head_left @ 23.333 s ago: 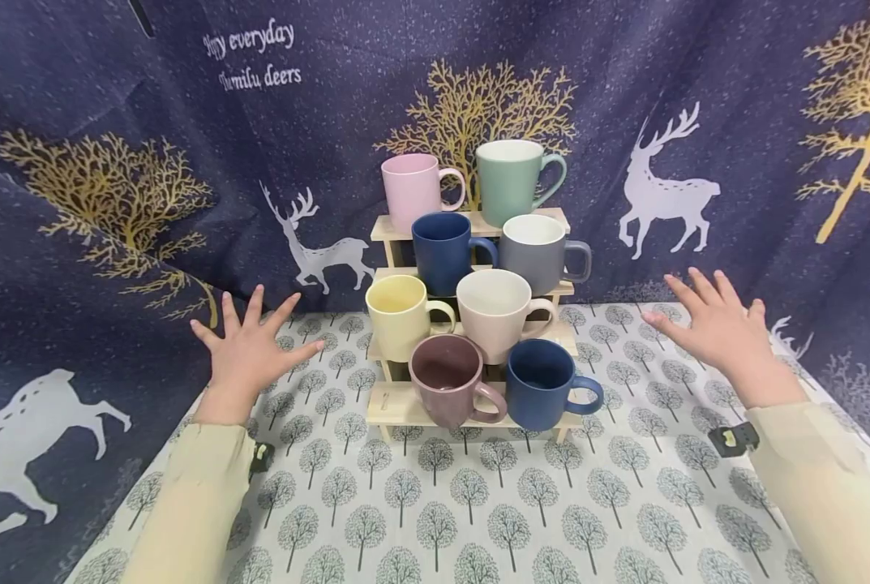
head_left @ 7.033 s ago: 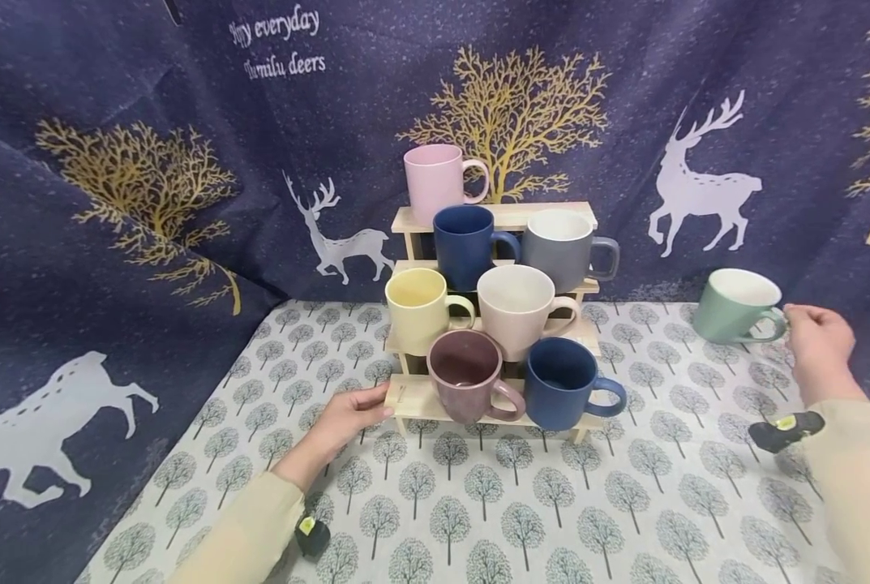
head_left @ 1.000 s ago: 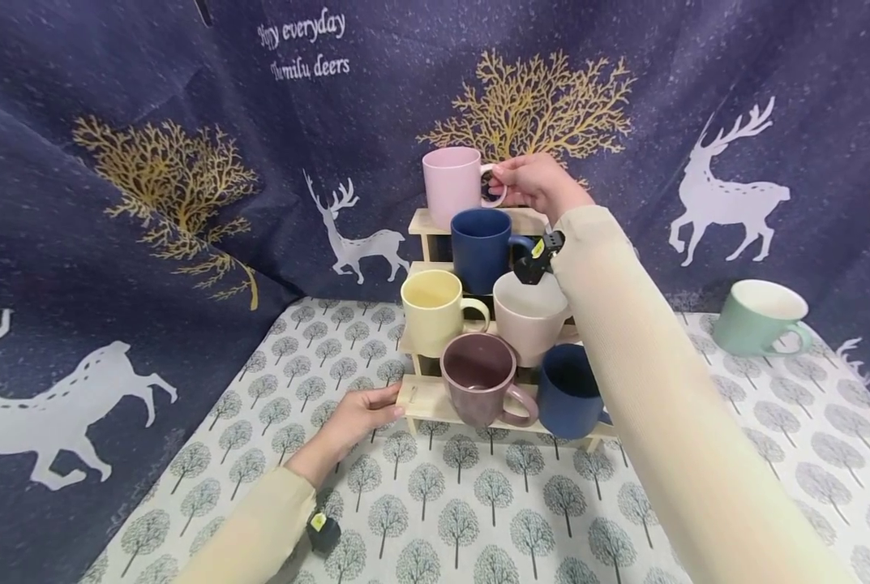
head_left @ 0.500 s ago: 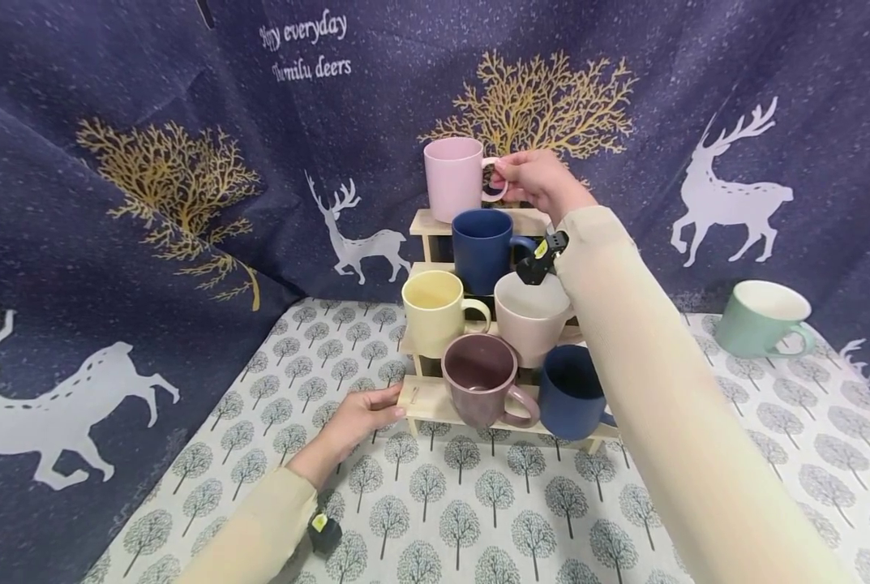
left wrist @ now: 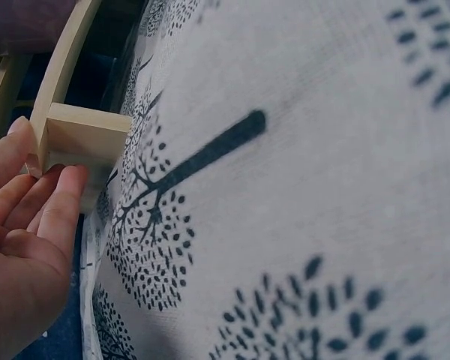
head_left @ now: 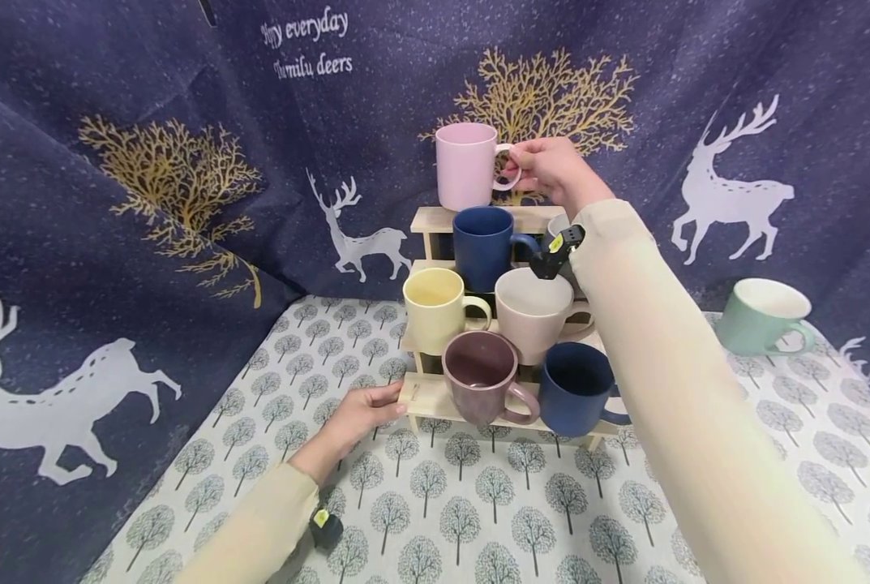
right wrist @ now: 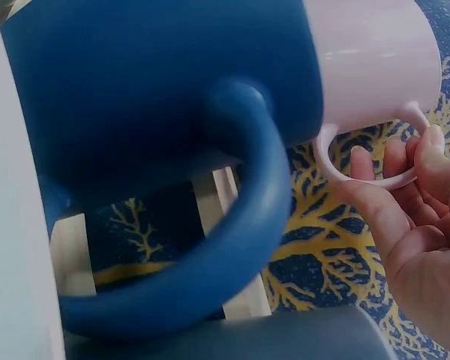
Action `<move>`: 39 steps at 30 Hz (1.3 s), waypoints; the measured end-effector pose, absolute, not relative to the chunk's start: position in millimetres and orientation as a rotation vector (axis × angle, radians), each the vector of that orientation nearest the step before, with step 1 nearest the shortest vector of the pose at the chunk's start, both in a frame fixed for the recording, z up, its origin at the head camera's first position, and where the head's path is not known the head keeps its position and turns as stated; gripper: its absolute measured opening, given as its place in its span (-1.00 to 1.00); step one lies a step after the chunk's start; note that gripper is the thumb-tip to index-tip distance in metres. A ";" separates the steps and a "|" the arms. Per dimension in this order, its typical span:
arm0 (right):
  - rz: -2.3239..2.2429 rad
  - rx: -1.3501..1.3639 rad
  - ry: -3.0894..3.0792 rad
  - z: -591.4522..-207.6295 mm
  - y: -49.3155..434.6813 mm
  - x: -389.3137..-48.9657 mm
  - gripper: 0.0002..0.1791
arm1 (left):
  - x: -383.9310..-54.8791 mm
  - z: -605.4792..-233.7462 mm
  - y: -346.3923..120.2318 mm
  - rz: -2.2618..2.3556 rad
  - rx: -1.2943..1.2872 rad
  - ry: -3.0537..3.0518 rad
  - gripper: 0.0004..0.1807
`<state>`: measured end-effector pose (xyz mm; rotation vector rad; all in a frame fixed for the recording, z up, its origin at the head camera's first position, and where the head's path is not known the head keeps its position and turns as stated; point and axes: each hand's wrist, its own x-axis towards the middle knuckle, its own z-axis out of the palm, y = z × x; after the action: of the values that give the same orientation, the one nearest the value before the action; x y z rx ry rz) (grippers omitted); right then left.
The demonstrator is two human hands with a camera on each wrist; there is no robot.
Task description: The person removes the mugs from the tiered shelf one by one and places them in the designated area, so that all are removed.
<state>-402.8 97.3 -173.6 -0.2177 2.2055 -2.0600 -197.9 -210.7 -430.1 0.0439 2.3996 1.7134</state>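
Observation:
A pink mug point(head_left: 465, 168) is in the air just above the top step of the tiered wooden stand point(head_left: 429, 396). My right hand point(head_left: 555, 172) pinches its handle, with thumb and fingers at the ring in the right wrist view. Down at the stand's lowest step, my left hand point(head_left: 357, 420) holds the left end of the board. The left wrist view has the thumb over the wooden edge and the fingers point(left wrist: 56, 217) beneath it. Right under the pink mug, a dark blue mug point(head_left: 482, 247) occupies the second step.
Lower steps bear a yellow mug point(head_left: 435, 312), a pale pink mug point(head_left: 533, 316), a mauve mug point(head_left: 478, 377) and another blue mug point(head_left: 575, 389). A grey mug is mostly behind the right arm. A green mug point(head_left: 763, 318) stands on the tablecloth at right.
The pink mug has risen off the top step and shifted slightly right, held by my right hand. Earlier, the green mug went from the top step to the cloth. My left hand keeps its place.

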 end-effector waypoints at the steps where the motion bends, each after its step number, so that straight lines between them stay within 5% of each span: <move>1: -2.066 -0.215 2.199 -173.1 98.2 -402.9 -0.80 | -198.1 -430.2 -210.8 1.710 0.042 2.403 -0.40; 39: -2.535 -0.248 1.971 -124.5 179.5 -370.4 -0.66 | -204.1 -432.6 -212.8 1.698 0.079 2.413 -0.39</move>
<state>-370.4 179.5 -124.5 -0.2479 1.9708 -2.5349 -204.1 -212.8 -432.6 0.0792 2.4129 1.6980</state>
